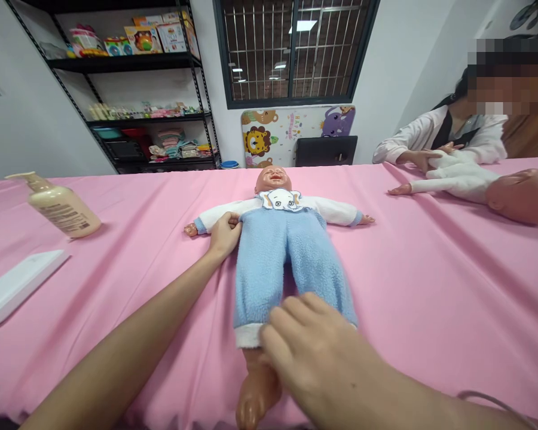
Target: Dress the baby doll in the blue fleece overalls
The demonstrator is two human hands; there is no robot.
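Now, doll: lying face-up on pink cloth.
Left hand: resting nearly closed, apparently pinching blue trousers.
Right hand: hovering half-curled by white cuff, hold unclear.
Trousers: possibly skewing from uneven tugging.

1. Your left hand touches the left waist of the blue trousers on a face-up doll.
2. Your right hand covers part of their near hems.
3. Left on your pink-covered desk: pump bottle, white object.
4. Far right, a co-worker touches another doll.
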